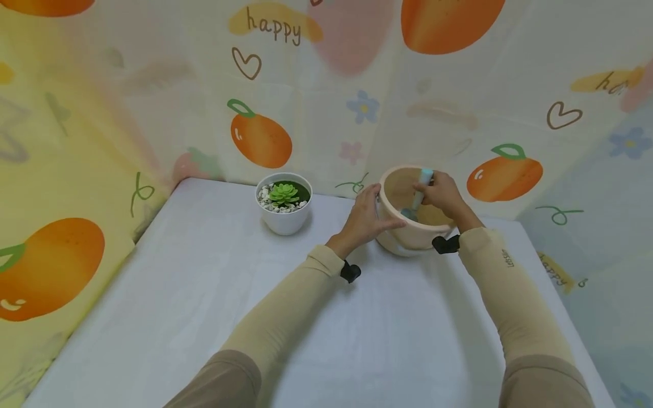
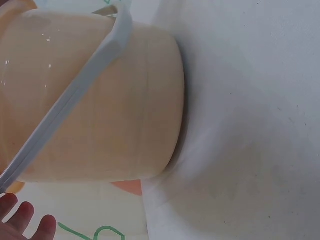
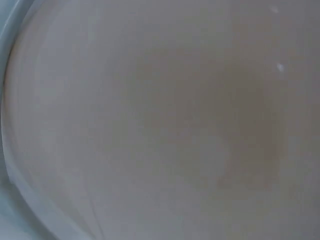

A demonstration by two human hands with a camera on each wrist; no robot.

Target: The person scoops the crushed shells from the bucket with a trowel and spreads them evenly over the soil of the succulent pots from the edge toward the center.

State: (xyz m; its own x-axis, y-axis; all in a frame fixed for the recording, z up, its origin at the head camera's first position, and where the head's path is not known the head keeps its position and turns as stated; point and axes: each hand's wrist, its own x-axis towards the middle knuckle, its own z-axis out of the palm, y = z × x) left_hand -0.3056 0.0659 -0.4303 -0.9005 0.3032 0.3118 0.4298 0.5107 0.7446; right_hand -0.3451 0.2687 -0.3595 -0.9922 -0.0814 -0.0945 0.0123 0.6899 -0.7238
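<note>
A peach-coloured bucket [image 1: 403,241] stands upright at the back right of the table. My left hand [image 1: 359,218] rests against its near left side, thumb along the front and the other fingers extended at the rim. In the left wrist view the fingertips [image 2: 22,220] show beside the bucket's pale grey handle [image 2: 75,97], which hangs down along the wall. Over the far right rim, my right hand [image 1: 442,195] grips the light blue handle of a small shovel [image 1: 419,195]. The blade points down inside the bucket, partly visible. Only bucket wall [image 3: 175,115] fills most of the right wrist view.
A white pot [image 1: 285,222] with a green succulent [image 1: 284,194] and white pebbles stands left of the bucket. The white-covered table [image 1: 204,294] backs onto a fruit-patterned cloth [image 1: 316,136], which also hangs at both sides.
</note>
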